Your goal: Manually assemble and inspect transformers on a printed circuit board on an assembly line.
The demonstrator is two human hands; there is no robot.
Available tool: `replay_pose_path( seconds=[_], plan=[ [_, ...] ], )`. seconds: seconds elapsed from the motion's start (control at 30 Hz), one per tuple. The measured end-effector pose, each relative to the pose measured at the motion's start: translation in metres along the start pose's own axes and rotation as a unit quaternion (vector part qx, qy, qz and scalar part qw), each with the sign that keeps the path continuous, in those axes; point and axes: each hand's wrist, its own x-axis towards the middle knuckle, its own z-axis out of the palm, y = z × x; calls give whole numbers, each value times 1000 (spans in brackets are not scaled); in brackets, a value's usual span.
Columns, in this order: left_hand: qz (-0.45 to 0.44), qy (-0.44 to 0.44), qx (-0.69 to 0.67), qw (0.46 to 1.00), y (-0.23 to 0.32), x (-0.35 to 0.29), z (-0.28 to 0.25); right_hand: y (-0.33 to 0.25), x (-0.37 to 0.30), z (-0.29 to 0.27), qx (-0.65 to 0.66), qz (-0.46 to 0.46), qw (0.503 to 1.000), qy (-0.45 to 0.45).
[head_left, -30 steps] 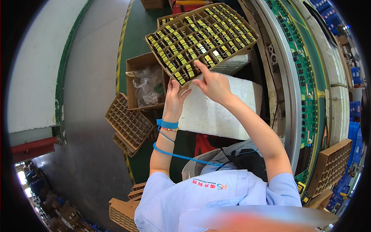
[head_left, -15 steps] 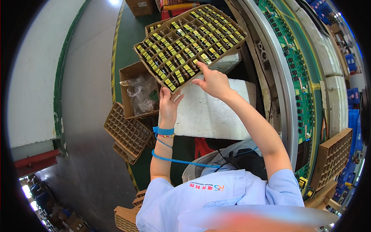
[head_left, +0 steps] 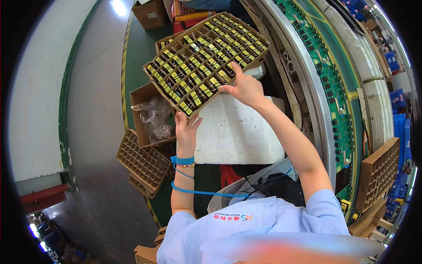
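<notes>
A shallow cardboard tray (head_left: 201, 31) with dividers tilts in front of me. Its compartments hold rows of small black parts with yellow tops, which look like transformers (head_left: 196, 99); a few cells hold none. My left hand (head_left: 186, 135) grips the tray at its near left corner, some fingers hidden under it. Over the near right edge, my right hand (head_left: 249, 90) has its index finger stretched onto a part in the edge row, thumb apart and the other fingers curled. Nothing shows held in it. A blue wristband (head_left: 183, 160) with a coiled cord is on my left wrist.
Below the tray sits a white foam block (head_left: 239, 132). To its left are an open carton (head_left: 140, 116) with clear plastic bags and empty divided trays (head_left: 143, 154). Along the right runs a metal-railed line with green circuit boards (head_left: 329, 83). Another divided tray (head_left: 379, 174) leans beyond it.
The whole view has shifted slightly. My right hand has slid along the tray's near edge, away from the left corner, its index finger now on a farther part. My left hand keeps the same corner.
</notes>
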Motion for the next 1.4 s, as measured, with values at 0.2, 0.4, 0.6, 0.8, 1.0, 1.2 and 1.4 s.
replay_pose_path(
  seconds=[0.2,0.4,0.6,0.8,1.0,1.2,1.4],
  plan=[
    [-4,-12,-7,1000,-1,0,2,13,11,-3,-92,-12,995,-20],
    [-8,-8,-14,1000,-1,1,2,33,23,-20,-100,41,994,0],
    [-2,0,-23,1000,-2,3,-1,40,30,-27,-176,31,982,-65],
    [-8,-19,-25,999,-4,4,-5,62,40,-38,-210,60,976,-24],
    [2,2,-12,1000,-5,2,-5,63,50,-45,-245,32,968,-42],
    [5,-1,-3,1000,-10,6,4,94,61,-57,-207,77,975,-8],
    [33,-1,-54,998,-29,15,-9,88,72,-61,-189,84,978,31]
  ],
)
